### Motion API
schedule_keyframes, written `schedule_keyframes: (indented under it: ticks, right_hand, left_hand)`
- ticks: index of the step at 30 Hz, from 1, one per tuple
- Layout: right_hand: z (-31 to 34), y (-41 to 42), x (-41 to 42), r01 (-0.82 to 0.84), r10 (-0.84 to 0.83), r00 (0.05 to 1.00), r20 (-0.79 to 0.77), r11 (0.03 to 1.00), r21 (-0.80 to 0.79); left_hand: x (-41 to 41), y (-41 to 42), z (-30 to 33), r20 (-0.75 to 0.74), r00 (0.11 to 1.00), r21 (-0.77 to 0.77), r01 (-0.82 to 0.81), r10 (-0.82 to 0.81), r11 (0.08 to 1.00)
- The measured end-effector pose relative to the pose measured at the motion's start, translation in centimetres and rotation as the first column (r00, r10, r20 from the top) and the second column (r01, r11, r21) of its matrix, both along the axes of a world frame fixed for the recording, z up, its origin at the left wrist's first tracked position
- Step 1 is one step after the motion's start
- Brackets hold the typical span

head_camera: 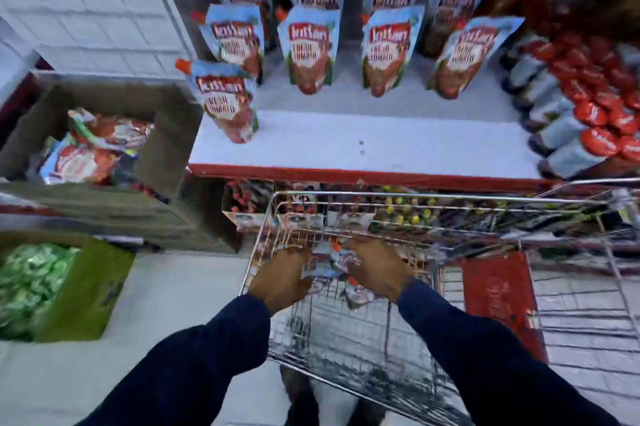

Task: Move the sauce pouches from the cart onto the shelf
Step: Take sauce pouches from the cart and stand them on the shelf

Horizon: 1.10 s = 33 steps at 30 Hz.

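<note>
Several blue-and-red tomato sauce pouches stand in rows on the white shelf (381, 148); the nearest pouch (227, 101) stands alone at the shelf's front left. Below the shelf is a wire cart (346, 197). Both my hands reach down into its basket. My left hand (282, 275) and my right hand (375, 271) are closed on either side of a sauce pouch (327, 264) lying in the cart. Blur and the fingers hide most of that pouch. More pouches lie under it, partly hidden.
A cardboard box (166, 134) with more pouches sits left of the shelf. A green bag (86, 290) of green packets stands on the floor at left. Bottles with red caps (588, 114) fill the shelf's right end. A red panel (498, 294) sits inside the cart.
</note>
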State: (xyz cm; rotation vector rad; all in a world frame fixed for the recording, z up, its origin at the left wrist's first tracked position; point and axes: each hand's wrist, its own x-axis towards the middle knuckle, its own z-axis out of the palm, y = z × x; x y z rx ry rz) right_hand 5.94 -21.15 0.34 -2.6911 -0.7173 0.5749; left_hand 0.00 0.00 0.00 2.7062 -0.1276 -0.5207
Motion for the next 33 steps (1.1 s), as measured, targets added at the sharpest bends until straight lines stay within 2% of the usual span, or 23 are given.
schedule_keyframes:
  ticks: [5, 11, 17, 23, 29, 33]
  right_hand:
    - [-4.1, 0.9, -0.8, 0.013, -0.027, 0.979, -0.202, 0.997, -0.070]
    - [-6.4, 2.2, -1.1, 0.141, -0.156, 0.975, -0.155, 0.984, -0.107]
    - [-5.0, 1.7, -1.2, 0.084, -0.090, 0.988, -0.122, 0.995, -0.050]
    - [1.9, 0.2, -1.4, 0.113, -0.113, 0.994, -0.012, 0.976, 0.187]
    - [11.9, 0.2, 0.5, 0.121, -0.160, 0.986, 0.053, 0.890, 0.440]
    - [17.8, 1.0, 3.4, 0.093, -0.198, 0.972, 0.127, 0.818, 0.567]
  left_hand:
    - [0.3, 0.4, -4.1, -0.075, 0.997, -0.024, -0.021, 0.019, 0.999]
    - [0.5, 0.6, -5.6, -0.071, 0.995, 0.002, -0.063, 0.063, 0.998]
    - [0.2, 1.0, -4.1, -0.059, 0.997, 0.001, -0.050, 0.050, 0.999]
    - [-0.3, 2.1, 2.2, 0.155, 0.988, -0.090, -0.015, 0.029, 0.996]
    - [1.3, 3.2, 12.8, 0.335, 0.940, -0.165, -0.015, 0.071, 0.986]
    - [3.7, 4.1, 19.2, 0.467, 0.884, -0.155, 0.057, 0.023, 0.986]
